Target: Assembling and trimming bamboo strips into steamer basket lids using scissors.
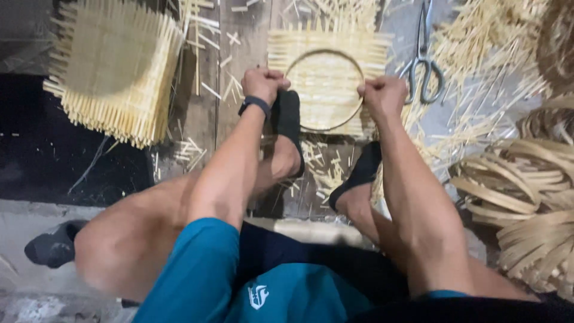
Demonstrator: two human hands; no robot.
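A square woven bamboo mat (327, 60) lies on the wooden floor in front of me, with a round bamboo hoop (326, 125) laid on top of it. My left hand (263, 84) is closed on the hoop's left side; a dark band sits on that wrist. On the hoop's right side my right hand (382, 96) grips the rim the same way. My feet in black socks (288, 122) press on the near edge of the mat.
A stack of woven mats (113, 72) sits at the far left. Metal scissors (423, 66) lie right of the hoop. Coils of bamboo strips (526, 191) pile at the right. Loose bamboo offcuts (472, 54) litter the floor.
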